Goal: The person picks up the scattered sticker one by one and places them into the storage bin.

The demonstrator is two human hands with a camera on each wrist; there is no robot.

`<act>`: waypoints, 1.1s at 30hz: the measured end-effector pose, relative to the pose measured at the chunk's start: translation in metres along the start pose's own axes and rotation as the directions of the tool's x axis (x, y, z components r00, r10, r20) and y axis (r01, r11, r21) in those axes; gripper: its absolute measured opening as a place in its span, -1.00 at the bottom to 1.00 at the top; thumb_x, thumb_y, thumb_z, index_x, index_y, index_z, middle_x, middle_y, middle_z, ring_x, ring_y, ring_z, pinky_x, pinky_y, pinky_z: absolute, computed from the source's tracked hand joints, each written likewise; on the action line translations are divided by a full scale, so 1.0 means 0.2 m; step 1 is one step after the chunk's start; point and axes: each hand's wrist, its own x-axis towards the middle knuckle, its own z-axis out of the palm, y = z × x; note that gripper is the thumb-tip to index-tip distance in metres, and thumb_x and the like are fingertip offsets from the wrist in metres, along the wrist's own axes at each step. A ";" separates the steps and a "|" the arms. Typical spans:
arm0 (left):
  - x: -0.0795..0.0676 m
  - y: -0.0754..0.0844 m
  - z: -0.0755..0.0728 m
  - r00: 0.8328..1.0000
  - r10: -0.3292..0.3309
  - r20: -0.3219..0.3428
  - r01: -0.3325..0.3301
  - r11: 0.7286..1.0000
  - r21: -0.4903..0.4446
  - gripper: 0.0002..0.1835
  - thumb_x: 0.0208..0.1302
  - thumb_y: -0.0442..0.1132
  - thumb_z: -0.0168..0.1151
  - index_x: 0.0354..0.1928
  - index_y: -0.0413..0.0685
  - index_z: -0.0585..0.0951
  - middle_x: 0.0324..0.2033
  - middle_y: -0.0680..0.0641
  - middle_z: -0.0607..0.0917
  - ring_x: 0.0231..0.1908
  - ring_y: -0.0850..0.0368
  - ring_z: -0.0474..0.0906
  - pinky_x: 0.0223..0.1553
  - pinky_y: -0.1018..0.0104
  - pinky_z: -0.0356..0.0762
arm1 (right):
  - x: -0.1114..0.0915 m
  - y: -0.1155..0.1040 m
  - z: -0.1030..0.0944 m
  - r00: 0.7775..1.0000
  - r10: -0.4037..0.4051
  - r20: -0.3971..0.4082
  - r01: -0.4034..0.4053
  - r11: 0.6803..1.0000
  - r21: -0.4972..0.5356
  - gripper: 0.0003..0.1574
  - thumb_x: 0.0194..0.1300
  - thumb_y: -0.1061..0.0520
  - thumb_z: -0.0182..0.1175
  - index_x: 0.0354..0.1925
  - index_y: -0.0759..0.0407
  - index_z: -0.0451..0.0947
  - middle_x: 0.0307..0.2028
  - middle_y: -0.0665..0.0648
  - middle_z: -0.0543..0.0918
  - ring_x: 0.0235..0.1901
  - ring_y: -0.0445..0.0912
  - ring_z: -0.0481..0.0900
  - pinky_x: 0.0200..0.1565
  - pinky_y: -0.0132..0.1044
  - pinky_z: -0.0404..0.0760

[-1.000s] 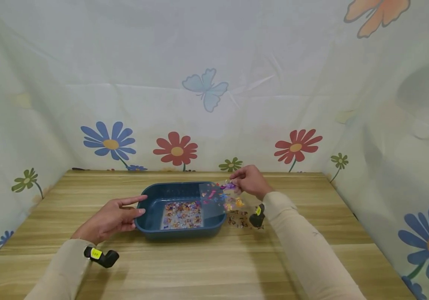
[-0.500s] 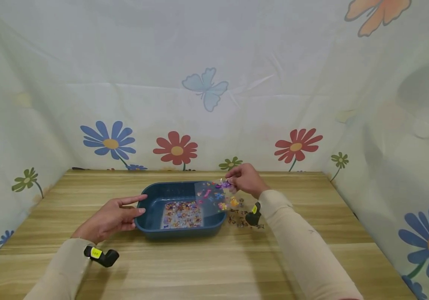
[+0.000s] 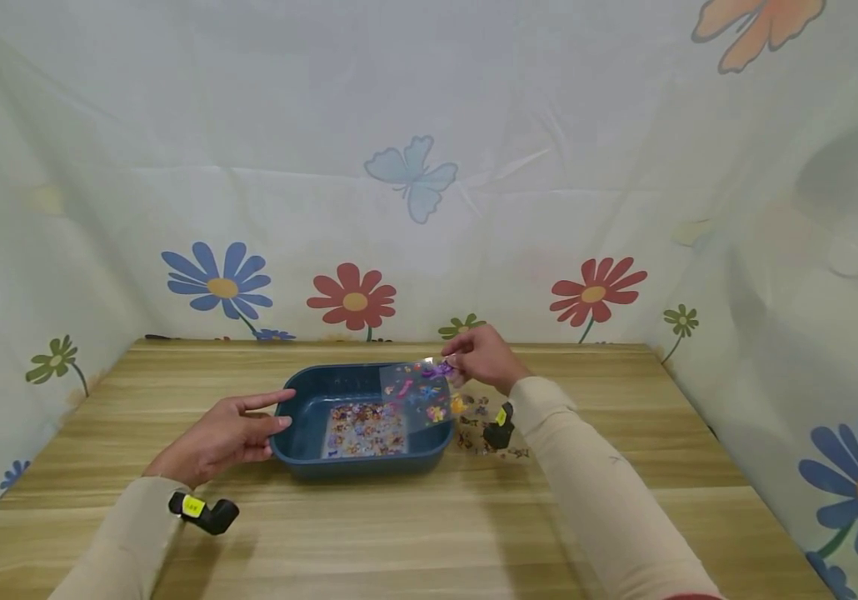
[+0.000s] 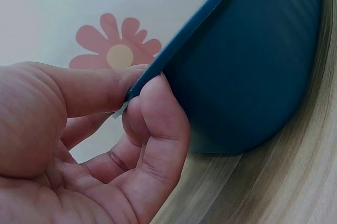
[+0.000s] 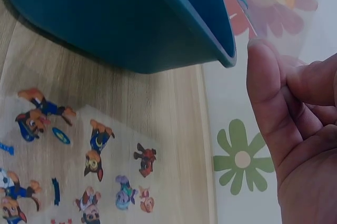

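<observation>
A dark blue basin [image 3: 369,468] stands on the table, with several clear printed sticker sheets [image 3: 365,432] lying flat on its bottom. My left hand [image 3: 222,437] pinches the basin's left rim between thumb and curled fingers; the left wrist view shows the rim [image 4: 181,37] between them. My right hand [image 3: 485,358] pinches the upper right corner of a clear sticker sheet [image 3: 414,393] with colourful pony figures, held tilted over the basin's right side. In the right wrist view, thumb and forefinger meet on the edge of that sheet [image 5: 287,2].
More clear sticker sheets [image 3: 477,421] with dog figures lie on the wooden table [image 3: 369,542] just right of the basin. A white curtain [image 3: 264,200] printed with flowers and butterflies rises behind the table's back edge and at both sides.
My right hand has moved left with the pony sticker sheet, which now reaches farther over the basin. The left hand and the basin have stayed in place.
</observation>
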 end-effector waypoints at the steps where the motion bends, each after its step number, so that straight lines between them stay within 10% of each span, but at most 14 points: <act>1: 0.00 0.00 0.00 1.000 0.000 0.000 0.000 1.000 0.000 -0.18 0.21 -0.07 0.39 0.49 0.13 0.26 -0.44 0.02 0.56 -0.45 0.13 0.53 -0.26 0.30 0.66 | 0.00 0.00 0.00 1.000 0.001 -0.001 -0.001 1.000 -0.001 -0.73 0.30 0.39 0.16 -0.03 0.48 0.60 -0.31 0.30 0.70 -0.56 -0.11 0.66 -0.35 -0.19 0.75; 33: -0.01 0.01 0.00 1.000 -0.011 0.000 0.011 1.000 0.010 -0.22 0.27 -0.11 0.35 0.49 0.13 0.25 -0.46 0.03 0.53 -0.44 0.13 0.51 -0.28 0.31 0.65 | 0.06 -0.07 0.13 0.997 -0.002 0.076 -0.001 0.999 0.036 -0.67 0.31 0.44 0.05 0.02 0.50 0.57 -0.19 0.38 0.71 -0.53 -0.08 0.72 -0.35 -0.20 0.75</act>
